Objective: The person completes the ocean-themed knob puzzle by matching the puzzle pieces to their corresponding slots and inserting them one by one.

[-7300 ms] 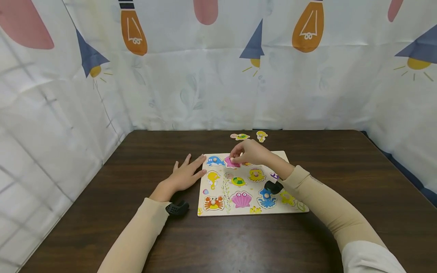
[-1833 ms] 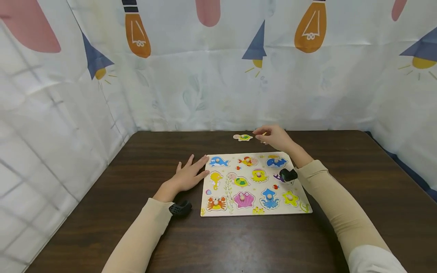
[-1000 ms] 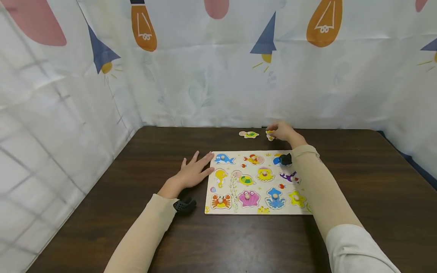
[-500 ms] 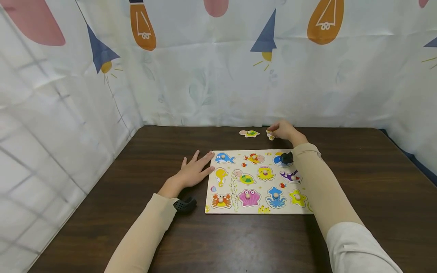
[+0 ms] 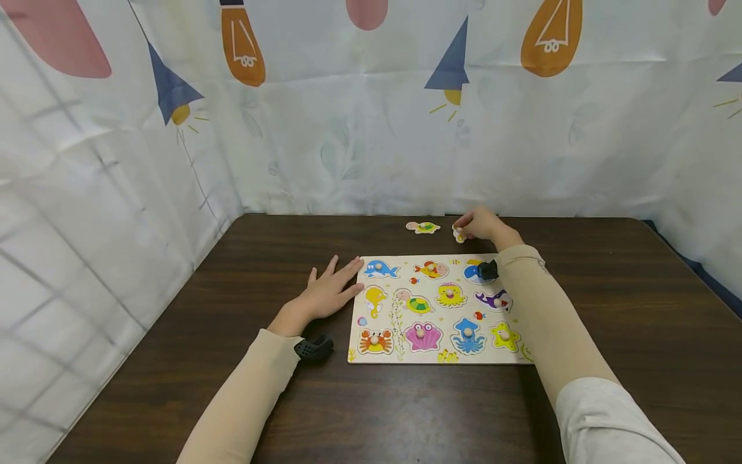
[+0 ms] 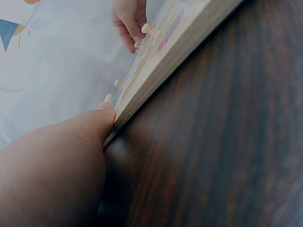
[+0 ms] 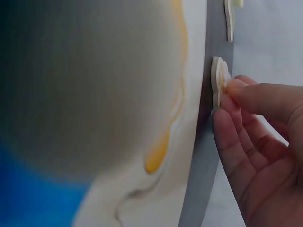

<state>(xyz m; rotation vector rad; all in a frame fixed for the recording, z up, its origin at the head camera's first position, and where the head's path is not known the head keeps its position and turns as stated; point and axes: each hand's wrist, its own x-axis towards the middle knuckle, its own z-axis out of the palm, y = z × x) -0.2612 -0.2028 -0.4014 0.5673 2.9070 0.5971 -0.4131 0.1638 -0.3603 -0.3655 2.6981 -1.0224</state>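
Observation:
A wooden sea-animal puzzle board (image 5: 400,357) lies flat on the dark table. My left hand (image 5: 332,290) rests flat beside it, fingers straight, and a fingertip (image 6: 107,105) touches the board's left edge (image 6: 156,66). My right hand (image 5: 478,225) reaches past the board's far edge and pinches a small yellow puzzle piece (image 5: 459,234) lying on the table. In the right wrist view the fingertips (image 7: 236,89) close on that yellow piece (image 7: 218,85). A loose turtle piece (image 5: 422,227) lies just left of it.
The dark wooden table (image 5: 608,309) is walled on three sides by a patterned white curtain (image 5: 371,142). Several animal pieces with wooden pegs fill the board. Bare tabletop lies to the left, right and front of the board.
My right hand left the board's top row, reached back to the yellow piece and closed its fingers on it. For the last second it has hardly moved. The left hand stayed put.

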